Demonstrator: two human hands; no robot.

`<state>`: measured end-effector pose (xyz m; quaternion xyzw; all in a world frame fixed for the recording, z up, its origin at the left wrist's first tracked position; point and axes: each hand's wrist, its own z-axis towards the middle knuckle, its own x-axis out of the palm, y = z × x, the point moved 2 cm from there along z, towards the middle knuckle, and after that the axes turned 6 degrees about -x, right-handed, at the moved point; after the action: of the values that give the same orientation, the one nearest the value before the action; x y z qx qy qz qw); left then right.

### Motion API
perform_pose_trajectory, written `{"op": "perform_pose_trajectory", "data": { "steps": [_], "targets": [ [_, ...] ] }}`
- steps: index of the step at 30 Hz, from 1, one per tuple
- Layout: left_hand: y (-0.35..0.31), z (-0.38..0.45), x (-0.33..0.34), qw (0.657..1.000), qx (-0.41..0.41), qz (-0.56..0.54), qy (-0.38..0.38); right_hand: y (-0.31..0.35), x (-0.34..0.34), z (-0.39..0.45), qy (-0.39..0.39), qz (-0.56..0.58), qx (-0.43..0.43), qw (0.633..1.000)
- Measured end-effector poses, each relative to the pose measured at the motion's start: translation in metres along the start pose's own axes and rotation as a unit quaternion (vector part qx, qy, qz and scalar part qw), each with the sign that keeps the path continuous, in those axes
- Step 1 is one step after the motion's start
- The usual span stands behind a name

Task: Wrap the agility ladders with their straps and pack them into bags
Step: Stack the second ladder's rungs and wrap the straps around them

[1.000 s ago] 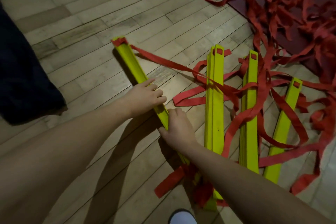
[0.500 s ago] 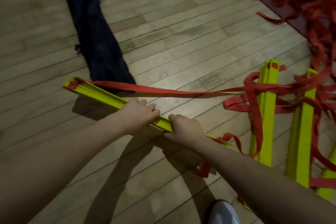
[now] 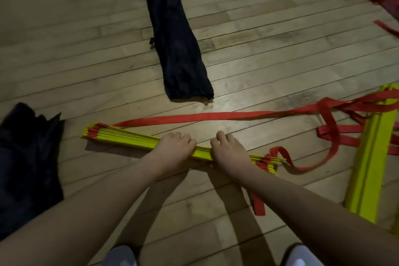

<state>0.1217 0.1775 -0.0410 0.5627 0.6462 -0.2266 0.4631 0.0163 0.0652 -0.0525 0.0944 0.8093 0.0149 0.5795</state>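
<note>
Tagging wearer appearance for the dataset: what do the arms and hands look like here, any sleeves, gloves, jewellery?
Both forearms are bare as far as the frame shows, no sleeves in view. The left hand and right hand have no gloves, and no watch, bands or rings are visible. No markings or cables.

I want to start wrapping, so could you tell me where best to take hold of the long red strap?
Judging by its pose, grip the red strap on the flat, untangled run beyond the yellow rung bundle, pinching it from above. Further right it knots into loops over another ladder.
</note>
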Motion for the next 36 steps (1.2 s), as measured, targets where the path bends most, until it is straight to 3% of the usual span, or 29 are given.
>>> {"op": "perform_pose_trajectory", "data": {
  "steps": [2, 7, 9, 12, 14, 19, 23, 26, 29, 33, 36],
  "targets": [
    [0.001, 0.004, 0.006, 0.999, -0.017, -0.031, -0.002, -0.001, 0.004, 0.001, -0.025, -0.029, -0.019, 0.999],
    [-0.008, 0.007, 0.024, 0.994, -0.024, -0.094, -0.042, -0.01, 0.018, -0.006, 0.021, 0.005, -0.008, 1.0],
    [-0.01, 0.009, 0.028, 0.993, -0.031, -0.096, -0.064, -0.016, 0.017, -0.007, 0.012, 0.092, -0.014, 0.996],
    [-0.006, 0.012, 0.025, 0.991, -0.025, -0.108, -0.076, -0.027, 0.001, 0.004, -0.072, 0.213, 0.052, 0.973],
    [-0.004, 0.014, 0.026, 0.989, -0.018, -0.12, -0.083, -0.032, -0.005, 0.019, -0.088, 0.173, 0.08, 0.978],
    [-0.001, 0.014, 0.031, 0.984, -0.01, -0.108, -0.143, -0.035, -0.008, 0.052, 0.002, 0.11, 0.07, 0.991],
    [-0.003, 0.014, 0.031, 0.981, -0.024, -0.107, -0.159, -0.033, -0.004, 0.056, -0.021, 0.018, 0.066, 0.997],
    [-0.003, 0.013, 0.032, 0.979, -0.034, -0.107, -0.17, -0.036, -0.003, 0.053, 0.006, 0.045, 0.077, 0.996],
    [-0.008, 0.011, 0.033, 0.975, -0.03, -0.113, -0.189, -0.038, -0.006, 0.047, 0.006, 0.055, 0.026, 0.998],
    [-0.013, 0.005, 0.039, 0.975, -0.015, -0.117, -0.188, -0.035, -0.014, 0.031, -0.007, 0.184, 0.04, 0.982],
    [-0.013, 0.002, 0.034, 0.976, -0.005, -0.079, -0.202, -0.027, -0.01, 0.019, 0.004, 0.178, 0.006, 0.984]
  ]
}}
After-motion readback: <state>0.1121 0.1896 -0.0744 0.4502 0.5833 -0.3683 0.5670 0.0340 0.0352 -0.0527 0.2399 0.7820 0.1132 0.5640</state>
